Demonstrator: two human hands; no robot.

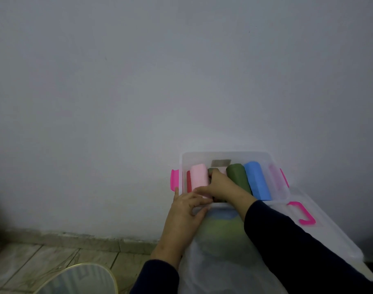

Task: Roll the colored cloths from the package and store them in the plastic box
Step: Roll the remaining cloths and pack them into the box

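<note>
Against the wall, at five o'clock, a clear plastic box (226, 155) is filled with rolled cloths: red (188, 181), pink (200, 179), green (237, 177), blue (256, 180). Another roll is gripped inside by the right hand (220, 185); the near rim is touched by the left hand's (184, 211) spread fingers.

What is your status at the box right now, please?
Right hand in plastic box, gripping dark green roll. Left hand resting on near rim. Pink roll, green roll, blue roll stowed. Nothing blocking.
</note>
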